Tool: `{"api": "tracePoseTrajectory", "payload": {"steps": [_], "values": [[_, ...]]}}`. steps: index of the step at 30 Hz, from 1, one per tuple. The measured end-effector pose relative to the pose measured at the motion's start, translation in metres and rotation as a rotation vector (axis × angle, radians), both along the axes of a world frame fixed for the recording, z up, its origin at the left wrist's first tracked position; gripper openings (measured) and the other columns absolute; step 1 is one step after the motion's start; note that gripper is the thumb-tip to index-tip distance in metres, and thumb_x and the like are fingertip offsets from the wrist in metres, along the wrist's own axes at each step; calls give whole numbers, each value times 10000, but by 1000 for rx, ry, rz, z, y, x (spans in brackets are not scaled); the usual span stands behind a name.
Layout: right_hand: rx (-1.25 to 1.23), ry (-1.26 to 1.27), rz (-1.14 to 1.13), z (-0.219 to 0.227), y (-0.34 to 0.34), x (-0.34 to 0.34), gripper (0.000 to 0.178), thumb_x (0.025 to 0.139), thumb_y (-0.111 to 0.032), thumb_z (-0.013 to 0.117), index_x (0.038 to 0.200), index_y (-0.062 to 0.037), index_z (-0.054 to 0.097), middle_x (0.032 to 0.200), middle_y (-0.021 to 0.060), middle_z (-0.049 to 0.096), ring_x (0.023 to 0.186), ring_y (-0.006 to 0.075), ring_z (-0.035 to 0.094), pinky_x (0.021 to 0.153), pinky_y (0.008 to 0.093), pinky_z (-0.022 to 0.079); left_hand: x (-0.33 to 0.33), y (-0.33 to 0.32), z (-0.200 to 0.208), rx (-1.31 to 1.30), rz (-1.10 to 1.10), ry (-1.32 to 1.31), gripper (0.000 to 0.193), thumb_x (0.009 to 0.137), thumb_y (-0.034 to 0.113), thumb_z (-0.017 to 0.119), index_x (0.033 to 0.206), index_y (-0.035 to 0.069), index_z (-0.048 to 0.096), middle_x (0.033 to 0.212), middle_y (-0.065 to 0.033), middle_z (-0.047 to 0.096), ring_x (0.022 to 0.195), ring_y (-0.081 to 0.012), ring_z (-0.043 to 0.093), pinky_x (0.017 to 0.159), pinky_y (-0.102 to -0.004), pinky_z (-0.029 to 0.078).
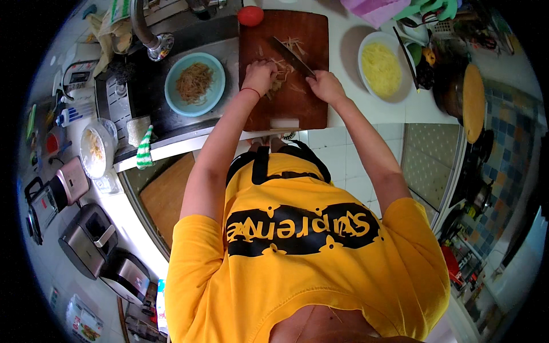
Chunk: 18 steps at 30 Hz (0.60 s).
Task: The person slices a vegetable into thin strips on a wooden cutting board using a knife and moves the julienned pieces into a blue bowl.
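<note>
My right hand [326, 87] grips the handle of a kitchen knife [290, 56], whose long dark blade slants up and left over a brown wooden cutting board [313, 40]. Thin pale-brown shreds [280, 75] lie on the board beneath and beside the blade. At the board's left side, my left hand [260, 76] has its fingers bent and pressed onto those shreds; the fingertips are partly hidden. A red tomato [250, 16] sits at the board's far left corner. Left of the board, a light blue bowl [170, 86] holds a heap of brown shreds.
Over the sink edge hangs a metal faucet [155, 44]. On the right counter stand a white bowl [362, 73] of yellow shreds and dark chopsticks [406, 60]. A pot with a round wooden lid [473, 103] is farther right. A green-striped cloth [145, 147] hangs at the left counter edge.
</note>
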State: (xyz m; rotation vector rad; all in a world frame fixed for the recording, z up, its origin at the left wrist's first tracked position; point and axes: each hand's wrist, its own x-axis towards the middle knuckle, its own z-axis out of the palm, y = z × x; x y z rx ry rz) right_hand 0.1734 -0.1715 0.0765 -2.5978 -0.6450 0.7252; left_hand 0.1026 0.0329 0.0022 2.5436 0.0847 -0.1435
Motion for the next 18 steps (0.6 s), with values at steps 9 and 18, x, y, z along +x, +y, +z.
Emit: {"api": "tracePoseTrajectory", "payload": {"steps": [9,18], "values": [[-12,67,98,-17,-23,7,295,814,-280,564,862,3,632,869,218,623,849,387,586,767,454,463,18,50,12,243,-118,34,75,698,163,657,767,142,635,822,-64,619,930,-283,557,784,-466,394],[-15,75,-55,3,-19,2,285,814,-267,568,847,10,624,843,225,620,829,388,588,751,461,461,45,63,23,158,-20,152,197,795,107,491,941,156,614,913,-86,607,1020,-277,527,853,-410,384]]}}
